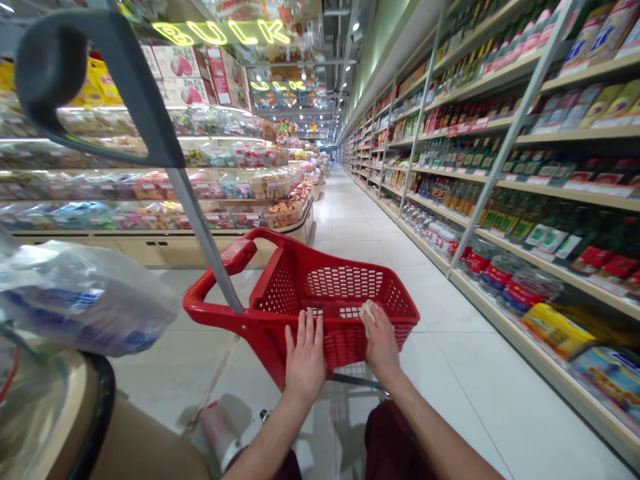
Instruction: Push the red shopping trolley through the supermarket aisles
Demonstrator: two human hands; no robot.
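Observation:
A red plastic shopping cart (273, 270) with perforated walls stands in front of me, its grey handle (145, 87) rising on a metal pole toward the upper left. My left hand (306, 357) lies with straight fingers on the near rim of its basket. Closer to the basket's right end, my right hand (383, 347) is closed around a pale, crumpled cloth (369, 313) at the same rim. Part of the cloth is hidden by my fingers. Through the gaps in the basket, light floor shows.
On the right, long shelves (450, 270) carry bottles and packages. Packed snacks fill a display (235, 233) at the left under a "BULK" sign. A beige bin (135, 427) with a plastic bag (100, 300) stands close by on my left. A tiled aisle (345, 200) runs ahead.

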